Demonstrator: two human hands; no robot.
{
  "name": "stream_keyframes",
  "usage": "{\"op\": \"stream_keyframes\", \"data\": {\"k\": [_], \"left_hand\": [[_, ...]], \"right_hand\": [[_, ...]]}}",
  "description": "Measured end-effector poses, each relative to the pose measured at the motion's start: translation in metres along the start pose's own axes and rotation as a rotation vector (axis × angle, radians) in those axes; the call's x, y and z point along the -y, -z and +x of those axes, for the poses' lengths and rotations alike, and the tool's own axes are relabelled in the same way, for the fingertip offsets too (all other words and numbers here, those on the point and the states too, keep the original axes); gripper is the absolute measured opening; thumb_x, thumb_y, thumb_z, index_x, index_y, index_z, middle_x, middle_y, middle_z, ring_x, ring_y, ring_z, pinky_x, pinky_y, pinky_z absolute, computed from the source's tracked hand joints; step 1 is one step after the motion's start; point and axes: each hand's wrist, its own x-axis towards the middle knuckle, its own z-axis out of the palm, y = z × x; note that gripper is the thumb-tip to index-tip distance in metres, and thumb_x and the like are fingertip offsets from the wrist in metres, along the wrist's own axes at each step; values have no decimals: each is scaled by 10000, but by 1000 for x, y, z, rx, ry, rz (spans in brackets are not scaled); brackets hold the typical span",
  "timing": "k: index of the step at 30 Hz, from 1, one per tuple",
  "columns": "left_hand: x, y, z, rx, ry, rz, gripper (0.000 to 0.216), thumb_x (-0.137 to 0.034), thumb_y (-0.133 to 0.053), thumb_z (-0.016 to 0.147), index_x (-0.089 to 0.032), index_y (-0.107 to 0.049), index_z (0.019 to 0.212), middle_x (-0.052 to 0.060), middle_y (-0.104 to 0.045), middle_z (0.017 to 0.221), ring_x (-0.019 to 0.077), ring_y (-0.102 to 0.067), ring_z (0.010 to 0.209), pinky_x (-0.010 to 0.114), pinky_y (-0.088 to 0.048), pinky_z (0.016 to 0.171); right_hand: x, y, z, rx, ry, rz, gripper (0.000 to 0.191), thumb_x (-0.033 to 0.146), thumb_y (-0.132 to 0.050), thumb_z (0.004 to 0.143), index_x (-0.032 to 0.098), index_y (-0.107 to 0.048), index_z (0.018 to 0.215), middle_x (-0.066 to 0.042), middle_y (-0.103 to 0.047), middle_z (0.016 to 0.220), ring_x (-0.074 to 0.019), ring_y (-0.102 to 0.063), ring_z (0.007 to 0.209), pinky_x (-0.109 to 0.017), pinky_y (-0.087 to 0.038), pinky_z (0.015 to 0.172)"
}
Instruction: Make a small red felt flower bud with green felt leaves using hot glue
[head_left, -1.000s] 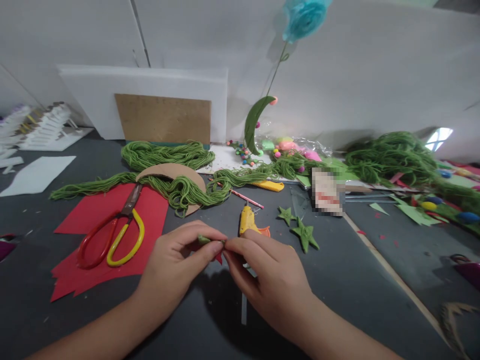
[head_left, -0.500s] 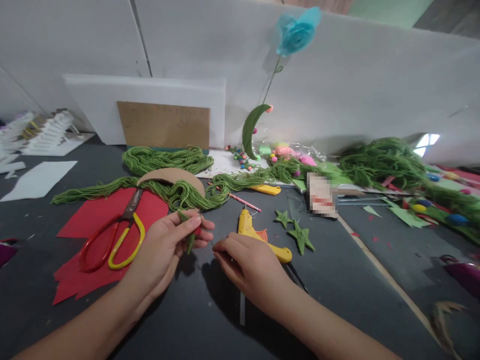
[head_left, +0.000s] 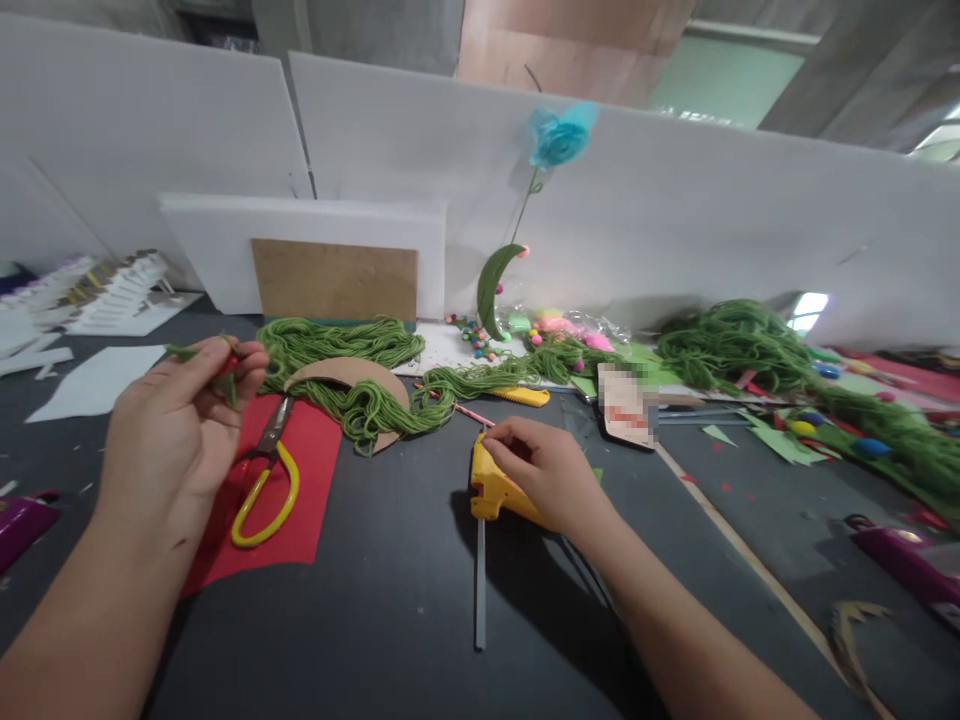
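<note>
My left hand (head_left: 176, 415) is raised at the left, beside the scissors. Its fingers pinch a small green pointed piece (head_left: 231, 388) with a bit of red on it; most of it is hidden by the fingers. My right hand (head_left: 544, 470) is closed over the yellow glue gun (head_left: 491, 490), fingertips pinched together near the nozzle. Whether they hold anything is too small to make out. From the gun's back end a glue stick (head_left: 480, 590) sticks out. Scissors (head_left: 274, 495) with a yellow handle lie on red paper (head_left: 319, 500), partly behind my left hand.
Green yarn (head_left: 337, 345) lies around a cardboard disc (head_left: 345, 372). Behind stand a green crescent (head_left: 495, 290) and a blue flower (head_left: 562, 138). A yellow cutter (head_left: 521, 397) and a phone-like object (head_left: 626, 410) lie nearby. More green yarn (head_left: 742, 345) is piled at right.
My left hand has moved left and up with the green piece, away from my right hand. My right hand has moved up and right, over the glue gun. The view has tilted up.
</note>
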Motion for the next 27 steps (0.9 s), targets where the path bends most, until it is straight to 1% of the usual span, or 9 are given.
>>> {"op": "stream_keyframes", "data": {"k": [4,5,8,12,18,21,23,25,27], "left_hand": [[12,-2,0,46,90,58,155,-150,-607,799,-196,-653,658,-97,-707,629,33,-629,655,75,-507,676],[17,-5,-3,62,104,73,128,-129,-624,772,-187,-659,664,-69,-710,625,45,-629,601,86,-516,607],[35,-19,-21,183,224,126,56,-149,-697,693,-105,-667,676,39,-712,631,110,-643,561,175,-534,554],[54,-31,-42,349,364,219,139,-242,-673,728,-112,-626,730,43,-702,667,129,-647,595,225,-519,586],[72,-28,-44,360,374,256,144,-265,-666,724,-133,-611,729,35,-702,672,135,-646,597,238,-509,584],[76,-28,-46,360,377,271,148,-270,-671,716,-135,-609,728,36,-702,656,136,-642,584,241,-504,575],[78,-31,-49,361,386,286,154,-271,-681,703,-135,-608,710,39,-702,643,138,-638,568,244,-501,565],[80,-33,-52,358,395,318,158,-272,-685,694,-136,-604,689,40,-699,635,138,-635,552,248,-499,558],[83,-34,-54,357,382,364,155,-275,-679,695,-139,-606,686,37,-696,635,141,-636,552,252,-499,560]], "right_hand": [[-6,10,-2,113,-3,-146,287,108,-468,751,160,-599,1001,-58,-644,870,-156,-591,702,-249,-413,605],[-6,12,-5,143,-4,-197,297,107,-497,721,152,-601,995,-82,-632,914,-177,-595,735,-265,-416,618],[-3,13,-15,244,5,-344,250,94,-583,622,131,-634,864,-127,-607,908,-247,-597,777,-315,-419,634],[1,0,-21,295,0,-465,316,-17,-513,594,97,-618,870,-162,-585,922,-281,-599,812,-332,-419,634],[-10,-10,-16,251,-24,-456,299,1,-492,629,103,-563,901,-138,-550,960,-225,-605,762,-304,-424,631],[-14,1,-18,137,-28,-348,198,90,-461,731,147,-510,915,-96,-527,965,-186,-582,783,-281,-433,647],[-13,10,-24,16,-18,-53,35,202,-471,792,176,-495,797,-45,-534,815,-163,-566,686,-268,-435,606],[-11,14,-31,60,-31,241,153,344,-457,844,197,-499,842,-1,-542,707,-138,-541,554,-255,-433,527],[-7,14,-37,89,20,404,198,382,-458,850,206,-534,899,-13,-599,736,-153,-580,603,-267,-457,579]]}}
